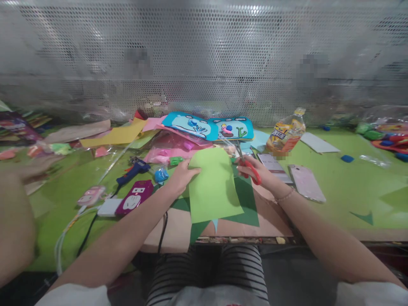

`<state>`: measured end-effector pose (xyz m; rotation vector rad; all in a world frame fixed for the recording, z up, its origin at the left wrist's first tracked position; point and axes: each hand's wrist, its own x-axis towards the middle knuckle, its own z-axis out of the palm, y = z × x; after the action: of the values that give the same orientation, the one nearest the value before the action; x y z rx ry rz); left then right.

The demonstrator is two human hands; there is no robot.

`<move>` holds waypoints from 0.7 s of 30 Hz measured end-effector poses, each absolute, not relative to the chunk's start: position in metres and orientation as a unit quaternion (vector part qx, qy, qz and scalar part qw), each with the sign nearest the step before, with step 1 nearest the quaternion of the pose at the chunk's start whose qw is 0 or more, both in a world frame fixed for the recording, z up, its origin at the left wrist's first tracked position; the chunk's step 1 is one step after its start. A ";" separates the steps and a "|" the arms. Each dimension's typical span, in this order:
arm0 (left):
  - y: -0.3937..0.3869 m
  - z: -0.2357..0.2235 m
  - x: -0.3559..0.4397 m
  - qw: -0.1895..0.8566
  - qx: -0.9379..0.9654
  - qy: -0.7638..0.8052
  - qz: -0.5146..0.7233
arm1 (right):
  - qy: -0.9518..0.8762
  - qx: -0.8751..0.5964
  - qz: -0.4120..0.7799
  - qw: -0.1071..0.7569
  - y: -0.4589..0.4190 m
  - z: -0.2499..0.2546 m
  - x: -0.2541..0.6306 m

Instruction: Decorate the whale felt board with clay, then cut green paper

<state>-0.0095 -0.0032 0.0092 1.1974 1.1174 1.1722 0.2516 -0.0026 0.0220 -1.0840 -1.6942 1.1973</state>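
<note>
My left hand (180, 177) pinches the left edge of a light green sheet of paper (214, 187), whose upper end is rounded. To the right of the sheet, my right hand (255, 170) is closed round the red handles of a pair of scissors (251, 171). The blades point up and away, just beyond the paper's right side, and their tips are hard to make out. Beneath the sheet lies dark green paper (250, 208), partly hidden. Beyond it stands an open blue picture piece (188, 125) with cartoon figures.
On the left are a blue glue gun (134, 171), a purple power bank (135, 197) and cables. A drink bottle (285, 135), a pink phone (306, 182) and a white card (319, 143) lie right. Another person's arm (15, 221) reaches in at far left. Perforated metal (204, 59) closes the back.
</note>
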 end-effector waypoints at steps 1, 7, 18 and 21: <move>-0.003 0.008 -0.010 0.535 0.503 0.471 0.489 | -0.679 -0.434 0.450 0.386 -0.001 0.021 0.253; -0.003 0.007 -0.013 0.523 0.515 0.496 0.464 | -0.764 -0.426 0.357 0.328 0.003 0.024 0.262; -0.004 0.007 -0.015 0.472 0.577 0.530 0.404 | -0.759 -0.403 0.446 0.252 -0.001 0.023 0.261; -0.003 0.006 -0.016 0.477 0.579 0.536 0.387 | -0.771 -0.392 0.439 0.242 0.000 0.024 0.262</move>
<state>-0.0157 -0.0030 0.0063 1.4141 1.3096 0.9460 0.2625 -0.0003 0.0241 -1.0720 -2.1090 1.2000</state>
